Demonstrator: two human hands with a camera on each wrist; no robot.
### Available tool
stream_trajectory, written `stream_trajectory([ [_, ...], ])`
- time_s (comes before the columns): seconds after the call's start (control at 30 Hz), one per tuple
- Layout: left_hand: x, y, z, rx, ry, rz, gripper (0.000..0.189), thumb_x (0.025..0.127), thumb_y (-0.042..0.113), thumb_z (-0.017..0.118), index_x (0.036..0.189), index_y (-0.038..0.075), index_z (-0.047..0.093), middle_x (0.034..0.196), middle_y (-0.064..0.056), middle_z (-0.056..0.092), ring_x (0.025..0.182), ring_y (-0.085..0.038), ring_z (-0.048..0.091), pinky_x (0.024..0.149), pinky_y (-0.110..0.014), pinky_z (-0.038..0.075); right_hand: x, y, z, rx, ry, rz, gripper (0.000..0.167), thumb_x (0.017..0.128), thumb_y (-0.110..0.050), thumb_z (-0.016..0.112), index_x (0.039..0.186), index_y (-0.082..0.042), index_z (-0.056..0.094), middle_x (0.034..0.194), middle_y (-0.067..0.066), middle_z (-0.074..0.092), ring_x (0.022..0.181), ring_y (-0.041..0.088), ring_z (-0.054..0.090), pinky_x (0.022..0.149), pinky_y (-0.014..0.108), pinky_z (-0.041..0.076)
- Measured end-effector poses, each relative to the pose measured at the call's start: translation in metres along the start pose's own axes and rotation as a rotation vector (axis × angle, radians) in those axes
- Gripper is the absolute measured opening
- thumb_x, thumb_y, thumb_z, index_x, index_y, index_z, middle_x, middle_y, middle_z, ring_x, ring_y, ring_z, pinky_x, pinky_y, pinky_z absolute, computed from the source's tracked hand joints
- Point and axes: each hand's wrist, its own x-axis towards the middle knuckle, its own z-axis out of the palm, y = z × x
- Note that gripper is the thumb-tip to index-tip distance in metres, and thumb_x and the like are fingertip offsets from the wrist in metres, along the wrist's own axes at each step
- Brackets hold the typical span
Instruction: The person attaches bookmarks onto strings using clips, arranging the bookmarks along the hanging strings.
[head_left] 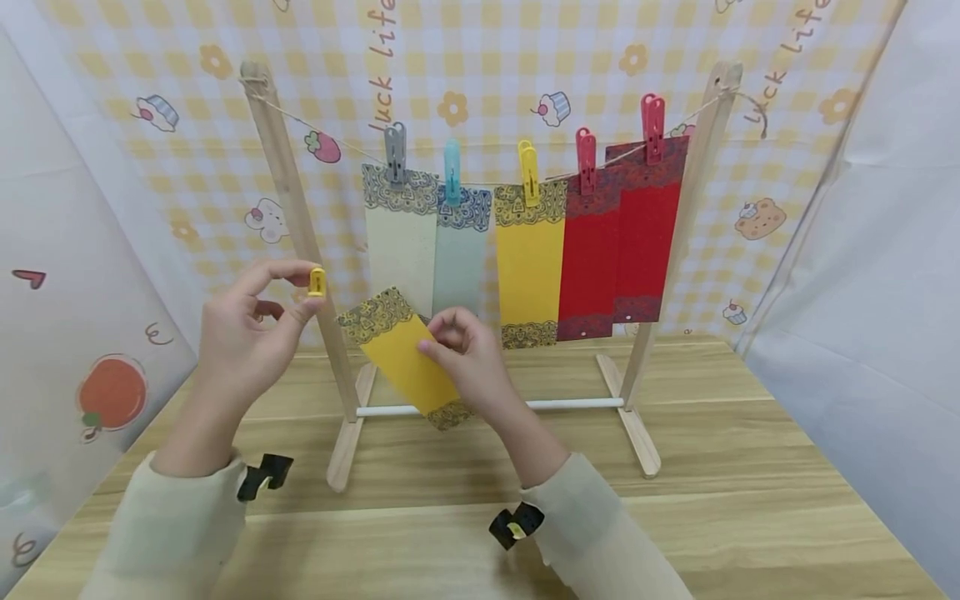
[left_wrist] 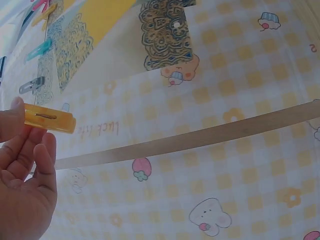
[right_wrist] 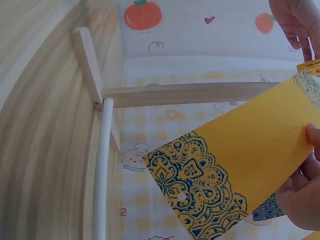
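Observation:
My left hand (head_left: pixel 251 329) pinches a small yellow clothespin (head_left: pixel 317 282) between thumb and fingertips, near the rack's left post. In the left wrist view the same clothespin (left_wrist: pixel 50 118) juts out past the thumb. A yellow card (head_left: pixel 405 354) with dark lace-pattern ends is held tilted by my right hand (head_left: pixel 472 358), thumb on its face. The right wrist view shows this card (right_wrist: pixel 240 155) with a small hole near one end. On the string hang a cream card (head_left: pixel 401 250), a pale blue card (head_left: pixel 459 258), another yellow card (head_left: pixel 529 267) and two red cards (head_left: pixel 648 242).
A wooden rack stands on the wood-grain table (head_left: pixel 720 500), with a left post (head_left: pixel 288 192), a right post (head_left: pixel 701 183) and a white bottom rod (head_left: pixel 573 404). Grey, light blue, yellow and red clothespins (head_left: pixel 529 173) grip the hanging cards. A patterned checked cloth (head_left: pixel 487 50) hangs behind.

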Motion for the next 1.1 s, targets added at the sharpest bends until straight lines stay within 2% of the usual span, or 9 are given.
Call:
stream_trajectory([
  [0.13, 0.009, 0.003, -0.001, -0.012, 0.022, 0.012, 0.023, 0.083, -0.008, 0.074, 0.105, -0.005, 0.069, 0.095, 0.016, 0.063, 0.093, -0.001, 0.057, 0.060, -0.007, 0.043, 0.005, -0.004, 0.004, 0.029, 0.020, -0.019, 0.013, 0.090, 0.002, 0.068, 0.098, 0.000, 0.058, 0.091, 0.017, 0.073, 0.077, 0.007, 0.058, 0.070, 0.020, 0.047],
  [0.33, 0.025, 0.003, 0.000, -0.009, 0.061, 0.004, 0.021, 0.086, -0.002, 0.073, 0.106, -0.006, 0.068, 0.092, 0.022, 0.059, 0.092, -0.001, 0.056, 0.060, -0.008, 0.043, 0.015, -0.016, 0.012, 0.043, 0.088, 0.018, 0.014, 0.089, 0.002, 0.069, 0.099, -0.001, 0.059, 0.103, 0.023, 0.074, 0.084, 0.007, 0.065, 0.073, 0.018, 0.050],
  [0.47, 0.035, 0.004, -0.001, -0.012, 0.078, -0.005, 0.020, 0.088, 0.000, 0.072, 0.106, -0.007, 0.067, 0.091, 0.024, 0.058, 0.090, -0.001, 0.055, 0.061, -0.008, 0.043, 0.021, -0.024, 0.017, 0.045, 0.116, 0.023, 0.014, 0.089, 0.003, 0.069, 0.099, 0.001, 0.060, 0.107, 0.024, 0.073, 0.095, 0.016, 0.069, 0.076, 0.020, 0.052],
  [0.6, 0.045, 0.008, -0.003, -0.029, 0.096, 0.002, 0.019, 0.088, -0.001, 0.072, 0.104, -0.008, 0.067, 0.091, 0.023, 0.060, 0.089, -0.002, 0.056, 0.061, -0.008, 0.044, 0.025, -0.033, 0.023, 0.047, 0.115, 0.021, 0.014, 0.090, 0.002, 0.068, 0.101, 0.001, 0.060, 0.112, 0.022, 0.073, 0.111, 0.022, 0.069, 0.084, 0.023, 0.054],
  [0.7, 0.055, 0.011, -0.005, -0.057, 0.106, 0.003, 0.013, 0.088, -0.002, 0.071, 0.101, 0.001, 0.071, 0.092, 0.020, 0.063, 0.089, -0.003, 0.058, 0.061, -0.009, 0.045, 0.028, -0.040, 0.027, 0.056, 0.119, 0.033, 0.013, 0.090, 0.001, 0.068, 0.101, -0.001, 0.060, 0.113, 0.019, 0.073, 0.110, 0.019, 0.068, 0.079, 0.021, 0.052],
  [0.77, 0.063, 0.014, -0.004, -0.085, 0.121, -0.002, 0.016, 0.087, -0.002, 0.072, 0.099, 0.007, 0.073, 0.092, 0.017, 0.064, 0.090, -0.004, 0.057, 0.061, -0.011, 0.046, 0.031, -0.044, 0.029, 0.064, 0.132, 0.048, 0.013, 0.090, 0.000, 0.069, 0.100, -0.003, 0.060, 0.112, 0.019, 0.073, 0.103, 0.014, 0.067, 0.069, 0.019, 0.047],
  [0.87, 0.075, 0.020, -0.002, -0.140, 0.162, -0.016, 0.018, 0.086, -0.002, 0.072, 0.096, 0.013, 0.074, 0.091, 0.014, 0.065, 0.090, -0.006, 0.058, 0.061, -0.013, 0.045, 0.035, -0.048, 0.033, 0.089, 0.167, 0.061, 0.013, 0.090, -0.001, 0.069, 0.099, -0.003, 0.060, 0.111, 0.018, 0.074, 0.098, 0.013, 0.067, 0.065, 0.018, 0.044],
  [1.0, 0.092, 0.028, 0.000, -0.255, 0.219, -0.032, 0.015, 0.085, -0.003, 0.073, 0.093, 0.010, 0.074, 0.089, 0.010, 0.066, 0.087, -0.007, 0.058, 0.057, -0.011, 0.045, 0.037, -0.052, 0.039, 0.122, 0.217, 0.054, 0.014, 0.089, 0.001, 0.070, 0.099, -0.002, 0.061, 0.110, 0.018, 0.074, 0.103, 0.018, 0.071, 0.072, 0.017, 0.050],
  [1.1, 0.103, 0.030, -0.002, -0.319, 0.236, -0.020, 0.011, 0.085, -0.003, 0.074, 0.090, 0.007, 0.073, 0.088, 0.008, 0.067, 0.084, -0.008, 0.059, 0.054, -0.011, 0.045, 0.038, -0.054, 0.044, 0.137, 0.248, 0.047, 0.014, 0.088, 0.001, 0.071, 0.099, -0.001, 0.062, 0.108, 0.018, 0.075, 0.103, 0.020, 0.072, 0.072, 0.018, 0.051],
])
